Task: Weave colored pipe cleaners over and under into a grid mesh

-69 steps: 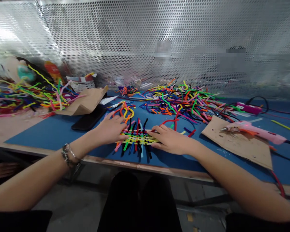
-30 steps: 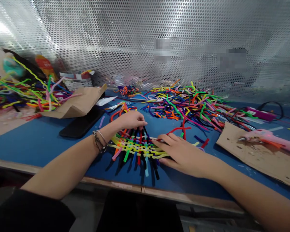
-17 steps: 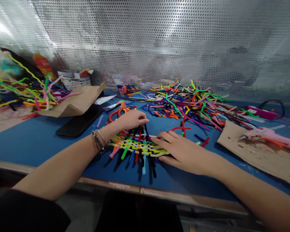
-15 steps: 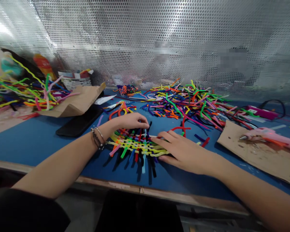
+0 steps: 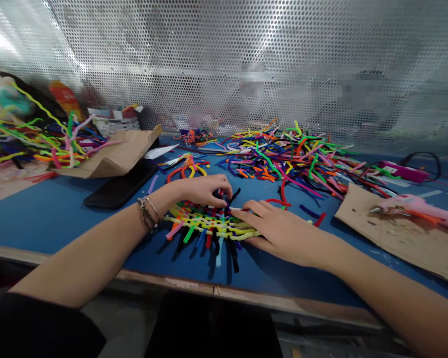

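On the blue tabletop lies a woven mat of pipe cleaners (image 5: pixel 209 224), yellow and white strands crossing many colours, with loose ends fanning toward the front edge. My left hand (image 5: pixel 205 191) reaches over its far side, fingers curled and thumb and fingertips closed around a dark pipe cleaner that stands up from the weave; the exact pinch is partly hidden. My right hand (image 5: pixel 280 231) rests on the mat's right end, fingers reaching along a white strand, thumb lower down by the yellow strands, holding that end.
Behind is a heap of loose pipe cleaners (image 5: pixel 294 154). At right, a pink glue gun (image 5: pixel 406 206) lies on cardboard (image 5: pixel 358 214). At left are a black phone-like slab (image 5: pixel 112 191), brown folded paper (image 5: pixel 115 154) and more pipe cleaners (image 5: pixel 30 134). A perforated metal wall (image 5: pixel 179 59) stands behind.
My left thumb has come down and the fingertips have shifted slightly right, closing on the upright dark strand. My right hand has barely moved. The view has shifted a little.
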Tool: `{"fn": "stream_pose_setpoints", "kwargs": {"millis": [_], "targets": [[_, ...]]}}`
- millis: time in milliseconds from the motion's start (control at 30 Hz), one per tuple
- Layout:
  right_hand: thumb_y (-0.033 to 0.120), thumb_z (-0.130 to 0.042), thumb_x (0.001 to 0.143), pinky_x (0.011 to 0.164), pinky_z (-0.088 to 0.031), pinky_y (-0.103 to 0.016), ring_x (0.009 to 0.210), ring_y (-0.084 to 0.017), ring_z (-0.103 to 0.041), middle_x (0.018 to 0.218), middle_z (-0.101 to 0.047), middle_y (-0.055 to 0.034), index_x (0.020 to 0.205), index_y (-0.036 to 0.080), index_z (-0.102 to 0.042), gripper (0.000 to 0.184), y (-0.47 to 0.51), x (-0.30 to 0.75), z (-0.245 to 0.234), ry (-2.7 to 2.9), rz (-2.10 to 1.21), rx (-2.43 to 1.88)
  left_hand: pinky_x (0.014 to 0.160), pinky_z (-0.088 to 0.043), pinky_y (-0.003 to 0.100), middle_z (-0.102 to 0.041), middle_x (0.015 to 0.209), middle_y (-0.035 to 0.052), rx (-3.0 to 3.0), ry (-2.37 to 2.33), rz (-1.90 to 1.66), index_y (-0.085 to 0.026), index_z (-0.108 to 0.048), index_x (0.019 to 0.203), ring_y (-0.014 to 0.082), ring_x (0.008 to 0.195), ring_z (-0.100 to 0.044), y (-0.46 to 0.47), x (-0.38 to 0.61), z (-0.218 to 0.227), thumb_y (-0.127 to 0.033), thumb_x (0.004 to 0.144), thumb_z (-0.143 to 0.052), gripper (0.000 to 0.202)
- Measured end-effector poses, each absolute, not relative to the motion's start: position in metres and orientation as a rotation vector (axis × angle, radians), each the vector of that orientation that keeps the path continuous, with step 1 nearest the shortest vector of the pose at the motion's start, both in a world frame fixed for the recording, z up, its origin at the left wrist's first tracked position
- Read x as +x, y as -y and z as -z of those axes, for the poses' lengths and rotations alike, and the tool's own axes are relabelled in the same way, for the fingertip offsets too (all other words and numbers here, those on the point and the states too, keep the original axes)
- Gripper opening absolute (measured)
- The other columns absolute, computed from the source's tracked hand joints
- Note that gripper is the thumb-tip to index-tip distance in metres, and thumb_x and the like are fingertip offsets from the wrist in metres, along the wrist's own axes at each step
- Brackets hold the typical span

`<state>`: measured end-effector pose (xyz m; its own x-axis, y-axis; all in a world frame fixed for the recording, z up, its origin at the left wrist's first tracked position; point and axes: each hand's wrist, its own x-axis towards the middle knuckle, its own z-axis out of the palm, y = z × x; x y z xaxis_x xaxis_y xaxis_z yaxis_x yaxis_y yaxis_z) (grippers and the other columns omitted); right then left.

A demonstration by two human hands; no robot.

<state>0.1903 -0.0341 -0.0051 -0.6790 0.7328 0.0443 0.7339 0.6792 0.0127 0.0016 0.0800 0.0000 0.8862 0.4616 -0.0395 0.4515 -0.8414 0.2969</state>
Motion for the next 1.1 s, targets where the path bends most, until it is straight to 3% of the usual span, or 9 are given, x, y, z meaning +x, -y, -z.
{"fn": "stream_pose_setpoints", "kwargs": {"millis": [133, 300, 567, 900, 1000, 1100], "targets": [[0.029, -0.036, 0.088, 0.067, -0.049, -0.036, 0.082, -0.020, -0.054, 0.103, -0.049, -0.0099, 0.122, 0.018, -0.042, 0.036, 0.0344, 0.1891, 0.0055, 2.851, 0.060, -1.280, 0.098, -0.028, 0.029, -0.039, 0.129, 0.0069, 2.850, -0.513, -0.142, -0.021, -0.044, 0.122, 0.0181, 0.118, -0.035, -0.0774, 0.0011, 0.0021, -0.023, 0.078, -0.049, 0.045], [0.027, -0.038, 0.087, 0.061, -0.048, -0.031, 0.078, -0.019, -0.055, 0.100, -0.049, -0.0089, 0.124, 0.018, -0.040, 0.038, 0.0350, 0.1885, 0.0071, 2.852, 0.151, -1.313, 0.101, -0.025, 0.032, -0.039, 0.132, 0.0046, 2.831, -0.473, -0.042, -0.023, -0.060, 0.101, 0.0201, 0.121, -0.033, -0.0781, -0.0012, -0.0014, -0.022, 0.079, -0.049, 0.024], [0.023, -0.040, 0.084, 0.053, -0.042, -0.025, 0.070, -0.016, -0.057, 0.095, -0.048, -0.0059, 0.121, 0.020, -0.041, 0.037, 0.0343, 0.1856, 0.0063, 2.888, 0.235, -1.359, 0.099, -0.025, 0.034, -0.038, 0.131, 0.0073, 2.870, -0.455, 0.009, -0.018, -0.062, 0.089, 0.0229, 0.119, -0.033, -0.0788, -0.0019, -0.0044, -0.023, 0.075, -0.057, 0.015], [0.022, -0.041, 0.084, 0.057, -0.044, -0.026, 0.074, -0.017, -0.058, 0.097, -0.050, -0.0064, 0.124, 0.019, -0.040, 0.040, 0.0342, 0.1847, 0.0069, 2.890, 0.286, -1.353, 0.086, -0.033, 0.023, -0.056, 0.104, 0.0061, 2.826, -0.337, -0.098, -0.014, -0.057, 0.078, 0.0161, 0.097, -0.046, -0.0822, 0.0009, -0.0003, -0.014, 0.076, -0.049, 0.008], [0.021, -0.042, 0.083, 0.057, -0.045, -0.027, 0.074, -0.017, -0.059, 0.098, -0.051, -0.0065, 0.124, 0.019, -0.040, 0.041, 0.0347, 0.1843, 0.0071, 2.887, 0.298, -1.363, 0.075, -0.037, 0.020, -0.060, 0.086, 0.0036, 2.801, -0.340, -0.098, -0.014, -0.058, 0.082, 0.0130, 0.081, -0.051, -0.0830, 0.0006, -0.0021, -0.019, 0.080, -0.046, 0.013], [0.021, -0.042, 0.083, 0.056, -0.045, -0.028, 0.073, -0.018, -0.059, 0.099, -0.051, -0.0067, 0.124, 0.018, -0.040, 0.041, 0.0348, 0.1841, 0.0071, 2.887, 0.300, -1.358, 0.066, -0.037, 0.017, -0.059, 0.079, 0.0017, 2.778, -0.375, -0.103, -0.014, -0.057, 0.084, 0.0112, 0.072, -0.051, -0.0832, 0.0018, -0.0004, -0.020, 0.082, -0.044, 0.015]]}}
